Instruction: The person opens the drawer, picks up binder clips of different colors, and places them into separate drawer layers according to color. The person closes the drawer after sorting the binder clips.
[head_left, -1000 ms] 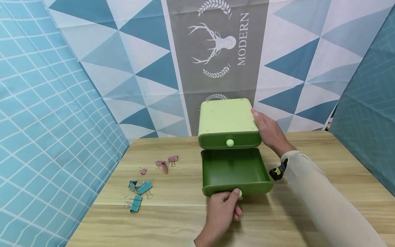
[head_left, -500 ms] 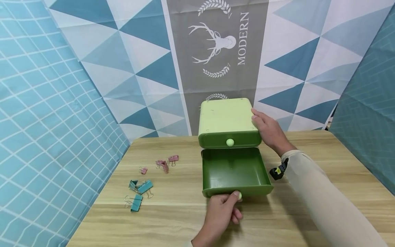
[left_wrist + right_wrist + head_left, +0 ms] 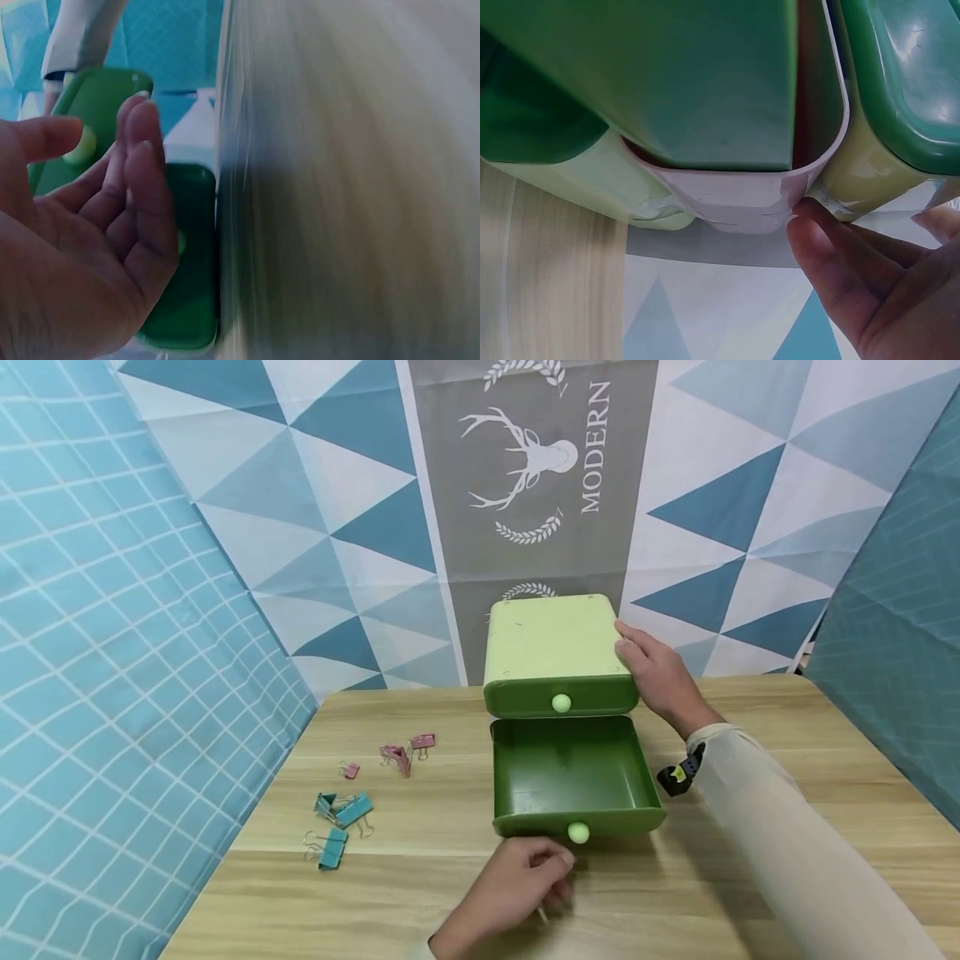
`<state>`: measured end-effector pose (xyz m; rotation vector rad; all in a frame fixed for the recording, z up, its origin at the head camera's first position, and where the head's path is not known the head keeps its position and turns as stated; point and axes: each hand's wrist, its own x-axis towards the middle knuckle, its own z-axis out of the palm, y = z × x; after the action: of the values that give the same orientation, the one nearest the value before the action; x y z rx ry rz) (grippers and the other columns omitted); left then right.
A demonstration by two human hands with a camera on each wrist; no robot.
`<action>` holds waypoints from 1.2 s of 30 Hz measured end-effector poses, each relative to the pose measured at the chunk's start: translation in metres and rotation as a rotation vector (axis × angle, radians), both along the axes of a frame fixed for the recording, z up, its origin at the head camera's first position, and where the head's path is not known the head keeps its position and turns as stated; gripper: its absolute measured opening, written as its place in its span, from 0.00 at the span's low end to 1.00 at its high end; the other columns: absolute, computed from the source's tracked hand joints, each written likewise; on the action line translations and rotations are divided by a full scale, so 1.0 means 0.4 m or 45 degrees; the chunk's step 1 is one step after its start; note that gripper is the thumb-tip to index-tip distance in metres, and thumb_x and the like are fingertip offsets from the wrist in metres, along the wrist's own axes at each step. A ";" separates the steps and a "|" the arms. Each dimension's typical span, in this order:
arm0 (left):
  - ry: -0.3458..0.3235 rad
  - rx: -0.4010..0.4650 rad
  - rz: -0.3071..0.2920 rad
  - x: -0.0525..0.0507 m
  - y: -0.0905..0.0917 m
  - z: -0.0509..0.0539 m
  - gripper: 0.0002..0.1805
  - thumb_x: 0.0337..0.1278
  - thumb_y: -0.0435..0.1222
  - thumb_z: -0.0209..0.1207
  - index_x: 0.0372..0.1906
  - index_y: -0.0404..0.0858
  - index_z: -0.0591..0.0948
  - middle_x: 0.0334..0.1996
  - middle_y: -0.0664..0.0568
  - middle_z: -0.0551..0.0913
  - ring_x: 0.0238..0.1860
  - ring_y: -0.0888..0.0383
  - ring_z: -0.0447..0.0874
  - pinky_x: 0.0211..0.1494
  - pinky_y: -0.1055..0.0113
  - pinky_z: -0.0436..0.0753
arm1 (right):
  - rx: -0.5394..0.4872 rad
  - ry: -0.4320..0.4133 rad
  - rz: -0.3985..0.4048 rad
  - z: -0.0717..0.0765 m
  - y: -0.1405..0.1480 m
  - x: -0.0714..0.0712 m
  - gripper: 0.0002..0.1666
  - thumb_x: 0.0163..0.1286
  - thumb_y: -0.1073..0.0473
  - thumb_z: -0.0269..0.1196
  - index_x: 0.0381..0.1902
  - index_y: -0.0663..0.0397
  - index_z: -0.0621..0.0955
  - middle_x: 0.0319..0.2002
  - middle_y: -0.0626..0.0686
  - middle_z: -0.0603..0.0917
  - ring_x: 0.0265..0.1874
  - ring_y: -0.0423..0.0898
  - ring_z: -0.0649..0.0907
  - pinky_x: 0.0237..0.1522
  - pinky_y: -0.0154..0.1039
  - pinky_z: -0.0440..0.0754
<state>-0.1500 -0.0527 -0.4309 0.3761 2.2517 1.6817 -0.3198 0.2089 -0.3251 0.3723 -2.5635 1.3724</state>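
Note:
A drawer organizer with a pale green top (image 3: 552, 635) and dark green drawer fronts stands on the wooden table, near the wall. Below its closed top drawer, a dark green drawer (image 3: 573, 768) is pulled out; its inside looks bare. My left hand (image 3: 513, 883) is just below and left of that drawer's round knob (image 3: 578, 833), apart from it, fingers loosely bent and holding nothing. My right hand (image 3: 660, 677) rests against the organizer's right side. In the right wrist view, a fingertip (image 3: 810, 229) touches the pale middle casing (image 3: 739, 199).
Several pink binder clips (image 3: 397, 758) lie on the table (image 3: 420, 893) left of the organizer. Several teal binder clips (image 3: 332, 848) lie nearer the front. A patterned cloth wall (image 3: 367, 527) hangs behind, and blue cloth walls (image 3: 105, 635) close off both sides.
My left hand has let go of the drawer's knob and drawn back, down and slightly left. The drawer stays pulled out, and my right hand stays against the organizer's side.

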 end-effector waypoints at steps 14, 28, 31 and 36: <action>0.300 -0.423 -0.062 -0.027 -0.149 0.013 0.15 0.71 0.47 0.58 0.39 0.42 0.89 0.23 0.59 0.84 0.23 0.64 0.81 0.30 0.67 0.78 | -0.018 -0.008 0.016 0.000 -0.003 -0.002 0.38 0.78 0.33 0.41 0.79 0.38 0.58 0.77 0.50 0.58 0.77 0.52 0.55 0.70 0.63 0.56; 0.639 -1.006 0.316 -0.070 -0.294 0.012 0.12 0.68 0.44 0.61 0.46 0.43 0.88 0.30 0.60 0.86 0.29 0.64 0.82 0.29 0.62 0.79 | -0.034 -0.033 0.023 -0.002 0.004 0.005 0.38 0.78 0.33 0.41 0.80 0.38 0.57 0.78 0.50 0.57 0.77 0.52 0.53 0.71 0.63 0.54; 0.658 -1.060 0.395 -0.073 -0.326 0.015 0.11 0.67 0.44 0.62 0.45 0.43 0.88 0.30 0.59 0.86 0.28 0.63 0.82 0.29 0.62 0.79 | -0.037 -0.031 0.021 -0.003 0.004 0.002 0.38 0.78 0.33 0.41 0.80 0.37 0.57 0.78 0.49 0.57 0.77 0.52 0.54 0.71 0.63 0.54; 0.770 -1.118 0.532 -0.074 -0.383 0.018 0.09 0.65 0.41 0.63 0.43 0.42 0.88 0.33 0.54 0.87 0.31 0.57 0.85 0.28 0.58 0.81 | -0.036 -0.023 0.021 -0.003 0.003 -0.001 0.38 0.78 0.33 0.41 0.80 0.38 0.57 0.78 0.49 0.57 0.77 0.52 0.54 0.71 0.63 0.54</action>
<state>-0.1795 -0.2059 -0.4236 0.2080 3.4069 0.5571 -0.3201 0.2101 -0.3263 0.3792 -2.5579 1.4230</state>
